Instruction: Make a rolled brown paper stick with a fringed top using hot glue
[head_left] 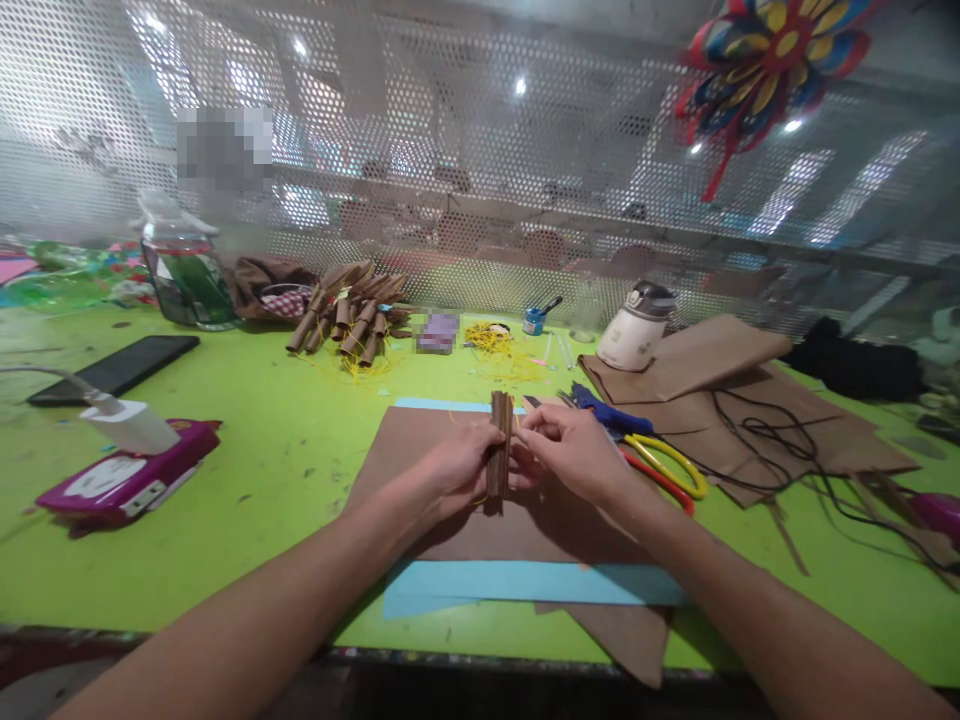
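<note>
A narrow bundle of folded brown paper (498, 455) stands upright over a brown paper sheet (420, 435). My left hand (469, 462) is closed around it from the left, thumb across its front. Close against its right side, my right hand (564, 450) has its thumb and forefinger pinched together; what sits between the fingertips is too small to make out. Bits of thin yellow string show beside the bundle. Light blue paper strips (525, 582) lie along the sheet's near edge. Scissors with a yellow and red handle (675, 465) and a blue glue gun (611, 410) lie just beyond my right hand.
Rolled brown paper pieces (360, 320) tied with yellow string are piled at the back. On the left are a purple power strip (127, 480) with a white charger, a phone (116, 368) and a large jar (187, 265). Brown paper and a black cable (780, 430) spread rightward.
</note>
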